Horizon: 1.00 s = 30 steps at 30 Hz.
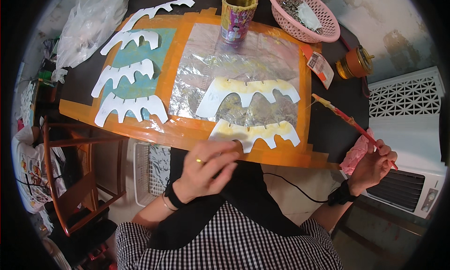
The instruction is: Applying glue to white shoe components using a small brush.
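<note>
My right hand (375, 164), at the table's right edge, grips the red handle of a glue brush (351, 122). Its tip, coated in something yellowish, points up and left. A crumpled pink cloth (357, 153) lies against this hand. My left hand (208, 169) hovers by the front edge with fingers loosely bent and apart, nothing visible in them. Just beyond its fingertips is a white scalloped cutout (258, 131) smeared pale yellow along its upper edge. A second smeared cutout (248, 89) lies behind it on the plastic-covered board (187, 82).
Several plain white cutouts (131, 106) lie at left. A yellow-crusted can (236, 17) stands at the back, beside a pink basket (304, 21) of small metal pieces. An amber jar (355, 63) and an orange-white packet (320, 68) sit at right. A wooden chair (86, 195) stands lower left.
</note>
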Available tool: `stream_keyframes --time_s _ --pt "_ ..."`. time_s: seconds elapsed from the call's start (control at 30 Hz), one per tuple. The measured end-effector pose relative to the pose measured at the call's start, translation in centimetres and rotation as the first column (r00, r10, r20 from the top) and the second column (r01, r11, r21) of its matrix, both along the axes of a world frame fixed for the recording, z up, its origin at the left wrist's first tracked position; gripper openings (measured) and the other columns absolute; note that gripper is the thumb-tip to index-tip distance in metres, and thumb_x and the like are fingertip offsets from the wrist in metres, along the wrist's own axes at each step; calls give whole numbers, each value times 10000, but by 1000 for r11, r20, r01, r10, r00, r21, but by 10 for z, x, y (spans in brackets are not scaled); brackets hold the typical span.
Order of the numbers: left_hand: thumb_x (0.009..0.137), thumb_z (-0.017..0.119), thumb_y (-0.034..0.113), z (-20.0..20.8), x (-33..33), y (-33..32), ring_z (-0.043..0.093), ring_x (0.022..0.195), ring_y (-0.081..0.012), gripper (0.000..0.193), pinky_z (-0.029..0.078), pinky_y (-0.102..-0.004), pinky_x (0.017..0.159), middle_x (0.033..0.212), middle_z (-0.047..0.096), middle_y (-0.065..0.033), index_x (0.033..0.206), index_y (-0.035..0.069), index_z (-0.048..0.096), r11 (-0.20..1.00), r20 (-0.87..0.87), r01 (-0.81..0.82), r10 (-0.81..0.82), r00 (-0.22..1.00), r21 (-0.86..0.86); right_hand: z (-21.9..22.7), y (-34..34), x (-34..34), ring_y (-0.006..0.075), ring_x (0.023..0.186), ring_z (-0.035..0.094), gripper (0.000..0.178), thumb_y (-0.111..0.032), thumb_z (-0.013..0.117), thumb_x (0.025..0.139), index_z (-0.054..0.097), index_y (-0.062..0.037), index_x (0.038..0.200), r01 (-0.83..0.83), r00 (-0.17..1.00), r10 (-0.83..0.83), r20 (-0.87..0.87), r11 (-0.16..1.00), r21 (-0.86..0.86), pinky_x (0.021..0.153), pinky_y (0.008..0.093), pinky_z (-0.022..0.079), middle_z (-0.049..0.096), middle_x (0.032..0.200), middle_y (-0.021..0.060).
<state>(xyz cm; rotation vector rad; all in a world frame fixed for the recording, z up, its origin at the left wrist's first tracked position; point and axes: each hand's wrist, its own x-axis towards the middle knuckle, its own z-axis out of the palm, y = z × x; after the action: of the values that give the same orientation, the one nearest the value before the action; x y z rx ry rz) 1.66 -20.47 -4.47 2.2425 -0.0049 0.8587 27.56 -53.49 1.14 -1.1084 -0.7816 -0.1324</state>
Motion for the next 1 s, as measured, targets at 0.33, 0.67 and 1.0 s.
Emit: stream_keyframes --time_s 0.33,0.67,1.0 --pt "771 789 45 14 -4 4 591 965 -307 404 507 -398 811 1018 600 -126 1141 34 626 962 -336 -254 272 902 97 6 17 43 244 1177 568 33 22 473 1010 503 28 1021 -293 793 592 -146 580 760 1124 392 461 578 1102 127" --pt "821 753 -2 22 -4 3 626 741 -206 405 514 -327 668 930 590 -88 1195 49 605 944 -418 -220 102 903 -246 -25 48 83 235 1196 566 130 -5 489 1012 484 37 1135 -295 811 554 -189 666 685 1129 375 439 564 1174 128" --pt "808 787 18 83 23 9 644 900 -154 256 510 -266 774 1014 672 -70 1053 62 727 877 -413 27 -253 875 -479 -46 48 94 233 1175 572 112 -37 486 1021 486 17 1119 -271 791 551 -267 706 654 1102 350 459 552 1177 137"
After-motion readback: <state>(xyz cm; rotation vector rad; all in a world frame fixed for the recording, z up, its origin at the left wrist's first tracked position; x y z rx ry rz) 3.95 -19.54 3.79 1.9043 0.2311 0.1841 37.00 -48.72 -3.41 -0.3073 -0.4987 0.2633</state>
